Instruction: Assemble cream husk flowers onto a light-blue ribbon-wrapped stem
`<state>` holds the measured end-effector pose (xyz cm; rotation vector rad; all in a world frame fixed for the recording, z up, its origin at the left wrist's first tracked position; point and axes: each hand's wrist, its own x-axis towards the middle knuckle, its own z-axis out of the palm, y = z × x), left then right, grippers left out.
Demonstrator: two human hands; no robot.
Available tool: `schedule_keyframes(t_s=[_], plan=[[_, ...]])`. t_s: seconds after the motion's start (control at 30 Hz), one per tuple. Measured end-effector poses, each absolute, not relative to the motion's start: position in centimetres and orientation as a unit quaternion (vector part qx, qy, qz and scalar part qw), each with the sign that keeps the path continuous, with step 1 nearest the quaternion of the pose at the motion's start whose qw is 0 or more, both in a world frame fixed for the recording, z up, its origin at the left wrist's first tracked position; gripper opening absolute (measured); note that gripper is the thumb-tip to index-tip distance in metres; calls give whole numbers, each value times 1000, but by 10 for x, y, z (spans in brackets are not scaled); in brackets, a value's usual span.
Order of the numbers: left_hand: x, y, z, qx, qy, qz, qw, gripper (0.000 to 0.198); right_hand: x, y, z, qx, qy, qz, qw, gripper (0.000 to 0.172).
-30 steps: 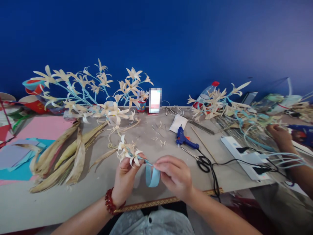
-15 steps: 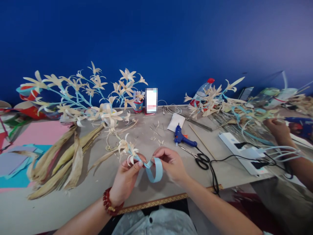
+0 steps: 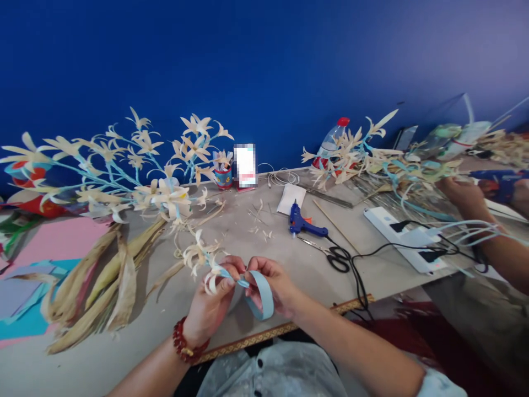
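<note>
My left hand (image 3: 212,303), with a red bead bracelet at the wrist, pinches the stem of a small cream husk-petal flower sprig (image 3: 199,257). The petals stick out to the upper left of that hand. Light blue paper tape (image 3: 264,300) is wrapped around the stem and runs from it into a loop. My right hand (image 3: 279,286) is closed at the tape near the stem, its fingertips almost meeting those of the left. The loop hangs below and in front of the right fingers. Exactly where the tape end lies is hidden by the fingers.
Dry corn husks (image 3: 99,275) and coloured paper (image 3: 61,237) lie left, below tall flower branches (image 3: 136,176). A blue glue gun (image 3: 306,223), black-handled scissors (image 3: 339,258) and a power strip (image 3: 400,242) lie right. A co-worker's hand (image 3: 460,193) works at the far right.
Both hands have come slightly lower and closer together, and the tape loop has turned. The whole view has shifted a little. At the far right, a blue glue gun now shows near the co-worker's hand.
</note>
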<state>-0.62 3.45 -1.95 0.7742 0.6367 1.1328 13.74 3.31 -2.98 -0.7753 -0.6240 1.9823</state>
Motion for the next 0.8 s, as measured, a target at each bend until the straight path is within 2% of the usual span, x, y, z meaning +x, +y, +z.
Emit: schedule_keyframes(t_s=[0.17,0.33,0.53,0.6,0.7,0.8], plan=[[-4,33,-21,366,289,542,700,13,140,33,-29,-272,-211,864,366,41],[-3,33,-22,386,296,538,689,15,145,33,-26,-251,-215,893,305,32],[-2,33,-19,415,294,530,679,14,146,31,-35,-240,-236,903,267,23],[-2,33,-20,411,295,532,679,12,148,32,-38,-257,-245,902,248,25],[-4,34,-22,398,294,543,679,9,155,33,-38,-296,-256,885,254,35],[-4,33,-23,390,302,535,685,8,162,32,-33,-349,-274,839,315,41]])
